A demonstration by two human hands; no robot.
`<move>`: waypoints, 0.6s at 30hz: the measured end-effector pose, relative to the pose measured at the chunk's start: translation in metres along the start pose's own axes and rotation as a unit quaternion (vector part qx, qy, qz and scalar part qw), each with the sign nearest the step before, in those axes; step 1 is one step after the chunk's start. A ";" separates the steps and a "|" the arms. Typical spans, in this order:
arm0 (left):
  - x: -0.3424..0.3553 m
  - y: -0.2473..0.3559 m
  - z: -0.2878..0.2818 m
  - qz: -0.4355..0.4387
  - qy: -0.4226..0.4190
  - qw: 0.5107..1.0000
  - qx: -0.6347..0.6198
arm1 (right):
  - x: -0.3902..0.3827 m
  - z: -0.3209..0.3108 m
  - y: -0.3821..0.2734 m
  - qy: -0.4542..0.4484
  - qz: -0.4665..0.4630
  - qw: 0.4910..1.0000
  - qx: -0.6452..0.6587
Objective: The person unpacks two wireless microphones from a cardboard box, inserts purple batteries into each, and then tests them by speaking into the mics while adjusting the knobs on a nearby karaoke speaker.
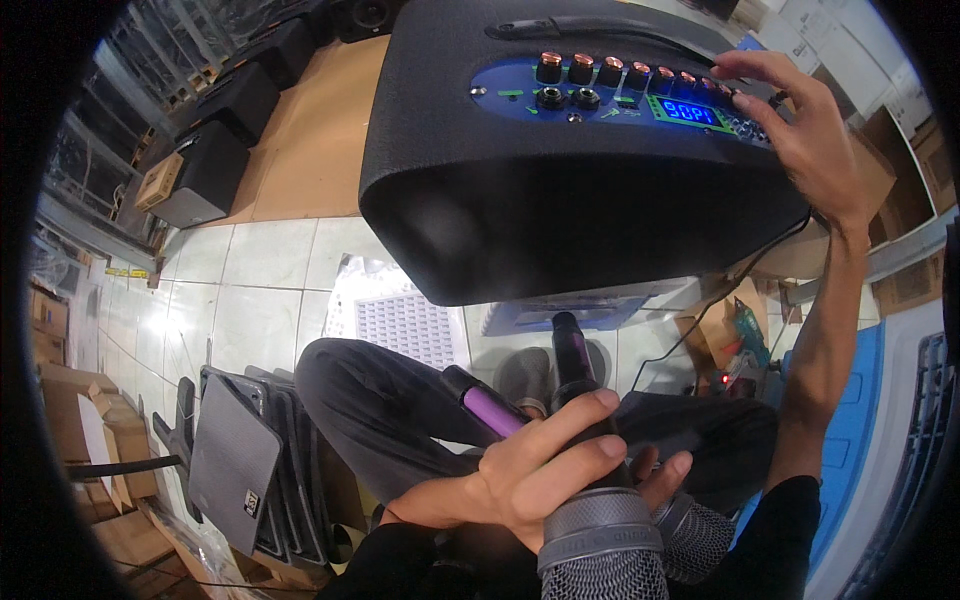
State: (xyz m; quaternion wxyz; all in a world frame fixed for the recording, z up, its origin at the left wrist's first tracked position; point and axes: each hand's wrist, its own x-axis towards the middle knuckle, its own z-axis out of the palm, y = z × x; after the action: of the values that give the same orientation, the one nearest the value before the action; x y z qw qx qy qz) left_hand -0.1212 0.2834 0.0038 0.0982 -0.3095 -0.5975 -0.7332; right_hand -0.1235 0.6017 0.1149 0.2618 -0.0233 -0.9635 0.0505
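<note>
A large black speaker stands in front of me, its blue control panel facing up. Thumb and forefinger of my right hand are closed around a copper-topped knob at the right end of the panel's row. Beside that knob a small display glows blue. Low in front of my body, my left hand is wrapped around two microphones. One microphone points its grey mesh head toward me; the other, with a purple band, crosses under it, its head at the right.
Black speaker grilles lean in a stack at the left. More speakers line cardboard at the back left. A printed sheet lies on the tiles. A black cable runs down from the speaker toward a power strip with a red light.
</note>
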 end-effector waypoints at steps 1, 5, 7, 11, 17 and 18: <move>0.000 0.001 -0.001 0.004 -0.006 1.000 0.006 | 0.001 0.002 -0.001 -0.002 0.003 1.000 0.000; 0.000 0.000 -0.002 0.021 -0.019 0.999 0.018 | 0.003 0.006 -0.003 0.007 0.008 1.000 -0.025; 0.000 -0.001 -0.001 0.025 -0.015 0.999 0.014 | 0.002 0.007 -0.004 0.010 0.009 1.000 -0.023; 0.000 -0.002 0.000 0.026 -0.011 1.000 0.013 | 0.000 0.007 -0.004 0.019 0.027 0.999 -0.020; 0.002 -0.003 -0.002 0.053 -0.024 0.998 0.024 | -0.004 -0.011 -0.001 0.021 0.072 0.996 -0.051; 0.002 -0.003 -0.002 0.050 -0.021 0.998 0.018 | -0.004 -0.012 0.000 0.007 0.047 0.998 -0.043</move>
State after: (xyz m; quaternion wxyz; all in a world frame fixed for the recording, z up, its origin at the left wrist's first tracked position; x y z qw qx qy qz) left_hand -0.1252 0.2828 0.0020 0.1275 -0.3523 -0.5960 -0.7102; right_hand -0.1138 0.6028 0.1234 0.2647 -0.0802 -0.9608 0.0206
